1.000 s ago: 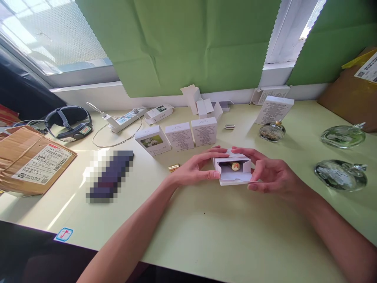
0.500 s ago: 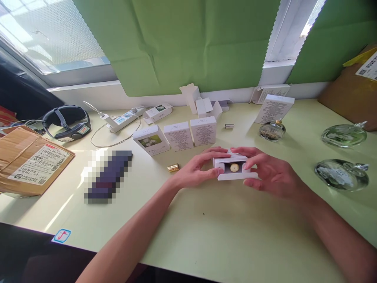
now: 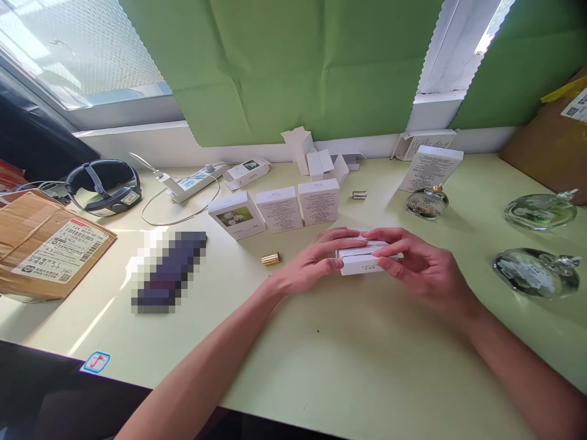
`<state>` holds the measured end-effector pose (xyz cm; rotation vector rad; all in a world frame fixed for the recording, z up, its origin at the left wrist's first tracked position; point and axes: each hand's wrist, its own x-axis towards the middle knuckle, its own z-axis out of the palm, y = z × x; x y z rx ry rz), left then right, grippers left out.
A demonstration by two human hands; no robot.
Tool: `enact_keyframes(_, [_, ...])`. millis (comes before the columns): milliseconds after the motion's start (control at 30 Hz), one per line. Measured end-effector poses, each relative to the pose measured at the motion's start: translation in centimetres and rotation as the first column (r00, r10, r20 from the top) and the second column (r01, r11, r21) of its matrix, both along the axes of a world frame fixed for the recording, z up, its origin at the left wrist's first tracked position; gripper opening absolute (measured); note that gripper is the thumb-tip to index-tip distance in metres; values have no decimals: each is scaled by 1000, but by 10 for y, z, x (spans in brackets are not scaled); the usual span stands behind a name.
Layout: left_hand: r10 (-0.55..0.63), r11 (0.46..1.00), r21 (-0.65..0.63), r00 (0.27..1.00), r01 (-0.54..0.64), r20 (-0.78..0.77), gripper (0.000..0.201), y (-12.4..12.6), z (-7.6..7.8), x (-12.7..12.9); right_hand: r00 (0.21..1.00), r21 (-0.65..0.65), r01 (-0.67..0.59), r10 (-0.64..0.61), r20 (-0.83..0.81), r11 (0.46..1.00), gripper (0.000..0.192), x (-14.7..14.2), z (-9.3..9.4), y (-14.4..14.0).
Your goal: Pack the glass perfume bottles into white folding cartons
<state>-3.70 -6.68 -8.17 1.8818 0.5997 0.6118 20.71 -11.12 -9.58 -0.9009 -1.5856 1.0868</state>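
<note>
A small white perfume box (image 3: 362, 264) lies on the table, its end flap facing me and folded up over the opening. My left hand (image 3: 312, 260) grips the box's left side, thumb at the front corner and fingers across the top. On the right, my right hand (image 3: 413, 263) holds the box with thumb and fingers at the flap's right edge. The flap hides the inside of the box. A gold cap (image 3: 270, 259) lies left of my left hand. Behind my hands stand three white boxes in a row, one of them a printed box (image 3: 318, 201).
Glass perfume bottles lie on the right: a clear bottle (image 3: 534, 273), a green-tinted bottle (image 3: 539, 211) and a small bottle (image 3: 427, 203). A silver cap (image 3: 359, 195) and opened cartons (image 3: 316, 162) are farther back. Leftward are a power strip (image 3: 197, 183), a headset (image 3: 103, 188) and a parcel (image 3: 50, 244).
The open end of the box, where a round gold top showed inside, is now covered by the flap. My right fingers have come up against the flap.
</note>
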Motion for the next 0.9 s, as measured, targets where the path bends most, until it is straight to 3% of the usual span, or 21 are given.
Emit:
enact_keyframes(133, [47, 999, 15, 998, -47, -46, 50, -3, 0, 3, 1000, 37, 7, -6, -11, 999, 17, 1, 1, 1])
enact_keyframes(333, [95, 994, 64, 991, -89, -90, 48, -7, 1, 6, 992, 56, -124, 126, -25, 991, 26, 5, 4, 1])
enact_keyframes(667, [131, 986, 113, 987, -120, -97, 47, -6, -4, 6, 999, -73, -52, 52, -4, 996, 13, 0, 3, 3])
enact_keyframes(900, [131, 982, 149, 986, -116, -101, 49, -6, -5, 5, 992, -10, -56, 57, 115, 998, 11, 5, 5, 0])
